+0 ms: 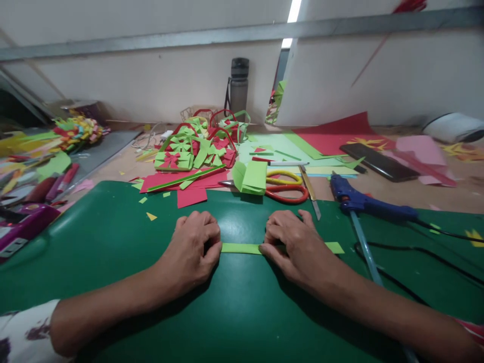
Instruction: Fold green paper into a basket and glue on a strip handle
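Observation:
A narrow light-green paper strip (241,248) stretches between my two hands, low over the green mat (242,312). My left hand (197,247) pinches its left end between thumb and curled fingers. Farther along, my right hand (289,242) pinches the strip too, and its right end sticks out past that hand. Beyond the hands stands a folded light-green paper piece (254,177), partly covering scissors (287,194) with red and yellow handles. A craft knife (310,194) lies right of the scissors.
At right a blue glue gun (372,202) rests with a glue stick (365,247) and black cable. Behind are small paper baskets (196,146), red paper (340,133), a phone (380,161) and a bottle (239,91). A purple device (28,229) sits at left.

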